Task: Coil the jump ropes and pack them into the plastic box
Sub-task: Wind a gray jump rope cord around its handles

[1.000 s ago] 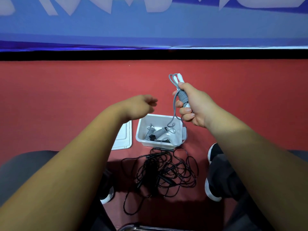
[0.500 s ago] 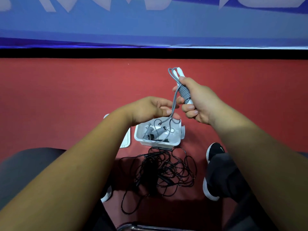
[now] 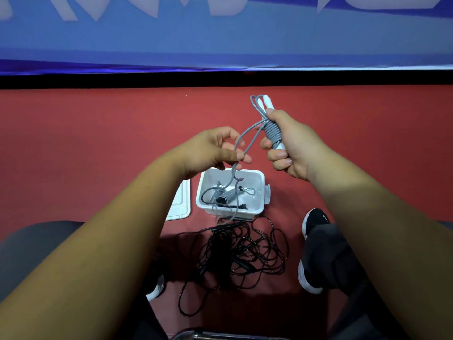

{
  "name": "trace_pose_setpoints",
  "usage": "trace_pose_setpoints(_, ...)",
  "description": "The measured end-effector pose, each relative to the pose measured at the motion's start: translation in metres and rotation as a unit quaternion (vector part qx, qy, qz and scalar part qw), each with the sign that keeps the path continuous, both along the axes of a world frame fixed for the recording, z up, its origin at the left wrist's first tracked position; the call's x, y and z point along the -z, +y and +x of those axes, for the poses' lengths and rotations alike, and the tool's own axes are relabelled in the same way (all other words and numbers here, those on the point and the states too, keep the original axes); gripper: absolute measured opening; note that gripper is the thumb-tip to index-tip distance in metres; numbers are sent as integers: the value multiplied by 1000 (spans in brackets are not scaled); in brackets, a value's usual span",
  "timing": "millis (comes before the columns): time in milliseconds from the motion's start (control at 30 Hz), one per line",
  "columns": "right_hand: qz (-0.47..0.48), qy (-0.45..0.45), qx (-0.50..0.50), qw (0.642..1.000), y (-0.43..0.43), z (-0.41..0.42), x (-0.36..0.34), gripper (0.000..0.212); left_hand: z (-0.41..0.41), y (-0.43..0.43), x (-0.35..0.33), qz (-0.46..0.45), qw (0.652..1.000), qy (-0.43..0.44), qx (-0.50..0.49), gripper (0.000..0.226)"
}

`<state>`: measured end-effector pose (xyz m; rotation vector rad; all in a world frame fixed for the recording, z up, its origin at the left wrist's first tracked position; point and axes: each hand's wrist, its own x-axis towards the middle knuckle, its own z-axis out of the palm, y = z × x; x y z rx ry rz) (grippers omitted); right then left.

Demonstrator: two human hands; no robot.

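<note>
The right hand is gripping the grey jump rope by its white handles, fingers curling fully round them and the thumb pressing on the tight turns wound there, seemingly so that the winding is not slipping loose while more cord is going on; the bundle is being held up in the air, above and slightly right of the plastic box, which is giving the cord room to swing round; the left hand is pinching the loose strand between thumb and fingertips, drawing it out leftward from the bundle at a slant, probably to be putting tension on it for the next turn; the tail is dangling from that pinch over the open box, and how much is left I cannot tell, since it is blurring against the contents; the box is sitting on the red floor between the person's feet, within easy reach, and is holding one coiled grey rope beside dark items I cannot identify; its lid is lying flat just to its left, out of the way of packing; a black rope is lying in a loose tangle just on the near side of the box, apparently waiting its turn; by this showing the task is sitting partway through.
</note>
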<state>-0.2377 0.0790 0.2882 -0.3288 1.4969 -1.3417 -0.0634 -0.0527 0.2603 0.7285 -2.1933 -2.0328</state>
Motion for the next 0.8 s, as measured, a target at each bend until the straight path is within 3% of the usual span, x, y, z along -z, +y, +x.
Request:
trace_pose_setpoints(100,8,-2,-18,1000,-1,-1,2,39,3,-8,-2,-57,998,-27,14,39)
trace_pose_setpoints(233,27,-14,-61,998,-2,-1,1,49,9,-20,-5,-276,950,-127,69,32)
trace_pose_setpoints(367,43,-59,-131,989,1,5,-4,51,11,-26,3,-369,917,-146,42,26)
trace_pose_setpoints(600,35,-159,-313,936,11,17,-5,64,6,-14,3,-415,903,-109,33,9)
trace_pose_setpoints(700,30,-211,-398,893,14,23,1,69,4,-13,-3,-443,885,-134,58,25)
trace_pose_setpoints(800,29,-266,-459,847,15,28,8,63,9,-17,-3,-375,918,-104,71,21)
